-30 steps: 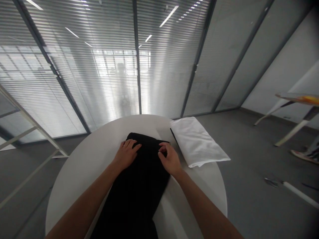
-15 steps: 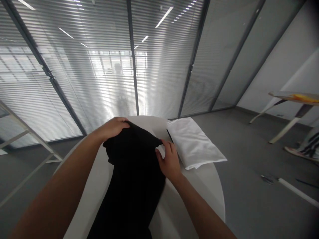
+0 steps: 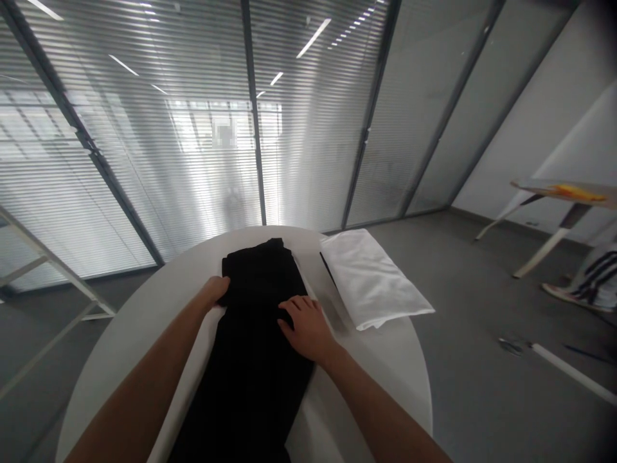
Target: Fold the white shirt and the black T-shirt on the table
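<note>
Black garment (image 3: 255, 334) lies lengthwise on the round white table (image 3: 144, 334), far end at 12 o'clock near the table's far rim, near end running off toward 6 o'clock. Far portion looks doubled back on itself, fold edge crossing about level with the hands.

Left hand (image 3: 215, 290) at 9 o'clock of the fold, fingers curled on the cloth's left edge; looks like a pinch, but the fingertips are hidden, so grip can't be confirmed. Right hand (image 3: 303, 325) at 3 o'clock side, palm down, fingers spread flat on the fabric, holding nothing, just pressing.

Folded white cloth (image 3: 371, 280) sits at 2 o'clock, just beside the garment, not touching it as far as I can tell. A thin dark strip (image 3: 329, 270) lies between them. Another person's striped leg and shoe (image 3: 585, 283) far out at 3 o'clock, well apart.

Step judged: flattening and squaring the fold. To do it well: keep the left edge pinned, sweep the flat palm outward from centre to push creases out, line up both side edges, keep clear of the white cloth.
</note>
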A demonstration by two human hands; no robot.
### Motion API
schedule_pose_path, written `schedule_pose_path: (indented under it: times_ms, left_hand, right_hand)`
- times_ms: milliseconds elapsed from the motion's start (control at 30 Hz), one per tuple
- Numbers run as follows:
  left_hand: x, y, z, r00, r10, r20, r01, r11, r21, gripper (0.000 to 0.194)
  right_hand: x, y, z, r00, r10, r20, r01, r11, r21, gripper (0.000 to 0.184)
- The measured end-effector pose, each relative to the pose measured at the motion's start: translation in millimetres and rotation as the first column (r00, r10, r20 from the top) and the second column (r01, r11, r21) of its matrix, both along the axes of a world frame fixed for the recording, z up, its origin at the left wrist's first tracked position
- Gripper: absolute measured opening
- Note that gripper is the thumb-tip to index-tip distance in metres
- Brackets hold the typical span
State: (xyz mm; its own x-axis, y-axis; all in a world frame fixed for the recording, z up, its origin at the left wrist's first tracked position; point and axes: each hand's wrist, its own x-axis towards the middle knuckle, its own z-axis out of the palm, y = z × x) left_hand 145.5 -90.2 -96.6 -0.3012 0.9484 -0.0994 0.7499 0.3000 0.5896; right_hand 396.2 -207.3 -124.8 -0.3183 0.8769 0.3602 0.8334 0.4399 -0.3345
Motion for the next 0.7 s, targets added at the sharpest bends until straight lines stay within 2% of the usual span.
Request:
schedule_pose_path:
  times_ms: [100, 200, 300, 367, 433, 500, 533, 600, 667, 700]
  left_hand:
    - [-5, -5, -11.9, 0.999, -0.013, 0.039, 0.012, 1.000, 0.018, 0.033]
    - [-4, -10, -0.8, 0.999, -0.026, -0.028, 0.030, 0.983, 0.183, 0.043]
    - [11, -21, 29.4, 0.976, -0.036, -0.215, 0.099, 0.951, 0.292, 0.043]
    - [29, -32, 54.5, 0.941, -0.037, -0.337, 0.137, 0.951, 0.278, 0.043]
    - [50, -42, 78.1, 0.910, -0.018, -0.414, 0.139, 0.954, 0.266, 0.041]
    - [68, -46, 95.7, 0.900, -0.046, -0.434, 0.176, 0.949, 0.263, 0.040]
    - [74, -46, 101.1, 0.909, -0.101, -0.404, 0.227, 0.933, 0.278, 0.039]
    - [82, -41, 104.6, 0.919, -0.313, -0.240, 0.382, 0.860, 0.340, 0.037]
    - [84, -36, 99.3, 0.844, -0.536, 0.020, 0.475, 0.764, 0.437, 0.040]
    - [83, -33, 94.5, 0.786, -0.601, 0.148, 0.479, 0.741, 0.470, 0.041]
  right_hand:
    - [-5, 0, -2.1, 0.999, -0.040, 0.008, 0.040, 0.999, -0.014, 0.034]
    - [-6, 4, -3.0, 0.998, -0.060, -0.007, 0.060, 0.997, -0.046, 0.034]
    - [-5, 9, -3.0, 0.991, -0.071, -0.116, 0.066, 0.996, -0.053, 0.028]
    - [-3, 13, -2.3, 0.963, -0.063, -0.263, 0.051, 0.997, -0.053, 0.024]
    - [-2, 19, 1.0, 0.894, -0.055, -0.445, 0.023, 0.997, -0.077, 0.022]
    - [-2, 26, 9.5, 0.792, -0.077, -0.605, 0.001, 0.992, -0.125, 0.024]
    - [-2, 30, 15.8, 0.738, -0.093, -0.668, -0.014, 0.988, -0.154, 0.026]
    - [-5, 39, 31.0, 0.632, -0.124, -0.765, -0.075, 0.973, -0.220, 0.032]
    - [-11, 50, 44.6, 0.537, -0.157, -0.829, -0.166, 0.943, -0.287, 0.038]
    - [-14, 56, 49.0, 0.502, -0.176, -0.847, -0.203, 0.928, -0.313, 0.040]
